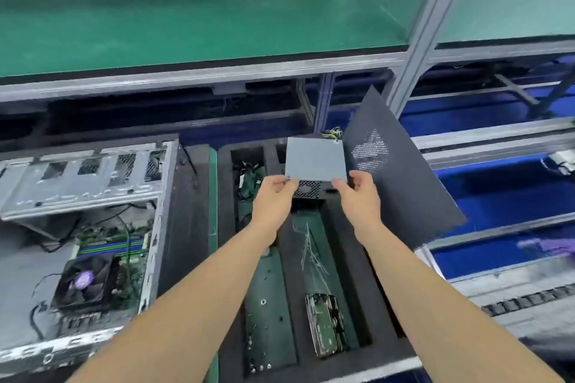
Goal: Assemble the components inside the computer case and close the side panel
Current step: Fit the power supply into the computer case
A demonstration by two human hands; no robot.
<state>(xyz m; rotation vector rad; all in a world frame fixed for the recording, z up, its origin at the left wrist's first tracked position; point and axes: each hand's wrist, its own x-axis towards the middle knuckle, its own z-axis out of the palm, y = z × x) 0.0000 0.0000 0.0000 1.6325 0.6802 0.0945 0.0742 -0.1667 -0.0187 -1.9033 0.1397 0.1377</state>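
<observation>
The left hand (275,196) pinches the near left corner of the power supply (315,162) and the right hand (357,193) pinches its near right corner, fingers curled round the edge, so both are clamped on the grey metal box. It hangs tilted above the far end of the black foam tray (224,227). Its vented face is turned towards the person, and coloured wires (333,133) show at its far side. The box is probably dense, rigid and smooth-sided, so these corner pinches look marginal. A fuller hold along the two side walls, clear of the grille, would likely carry it more safely. The dark side panel (404,190) leans just beside it at the tray's far right corner. A hard drive (326,328) lies near the tray's near edge. The open computer case (155,227) lies at the left of the counter, well apart from the power supply.
</observation>
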